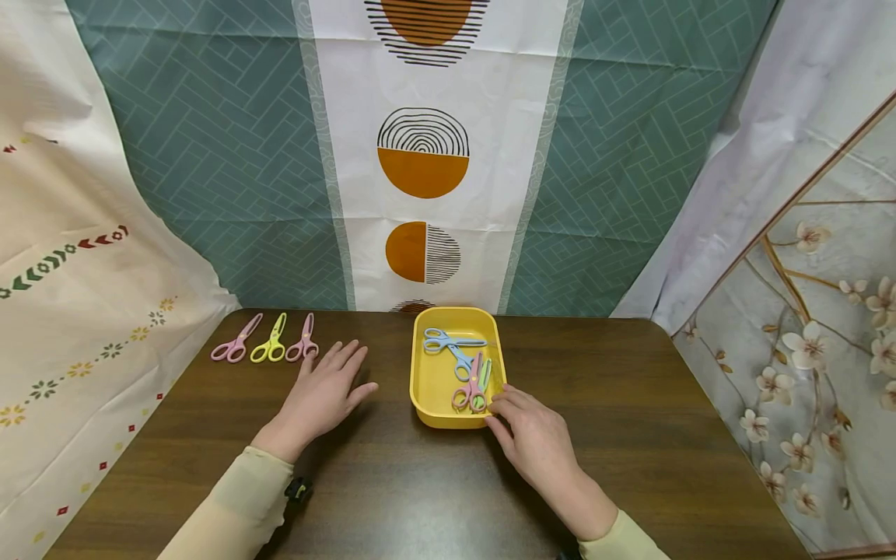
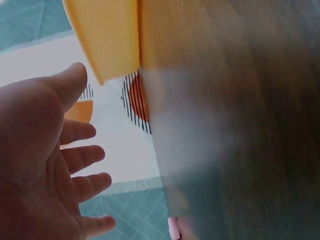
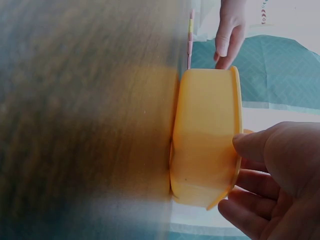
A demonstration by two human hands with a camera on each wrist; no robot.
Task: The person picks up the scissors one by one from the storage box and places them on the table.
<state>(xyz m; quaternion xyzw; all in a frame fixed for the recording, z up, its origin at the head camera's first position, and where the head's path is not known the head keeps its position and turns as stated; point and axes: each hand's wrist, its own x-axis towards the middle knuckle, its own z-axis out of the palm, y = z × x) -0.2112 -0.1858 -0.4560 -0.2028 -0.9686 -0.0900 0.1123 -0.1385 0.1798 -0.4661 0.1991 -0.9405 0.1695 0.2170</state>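
Near the far edge of the counter (image 1: 392, 498), backed by patterned cloth (image 1: 595, 194), a yellow box (image 1: 448, 421) holding blue, pink and green scissors (image 1: 477, 370) is touched at its near right corner by the right hand (image 1: 537, 437), whose fingers' grip cannot be told; beside the left hand (image 1: 323, 395), three more scissors (image 1: 275, 337) are lined up, the nearest partly hidden by its wide-spread fingers

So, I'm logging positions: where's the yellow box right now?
In the head view, the yellow box stands just below centre on the brown table, the right hand at its near right corner, the left hand off to its left.
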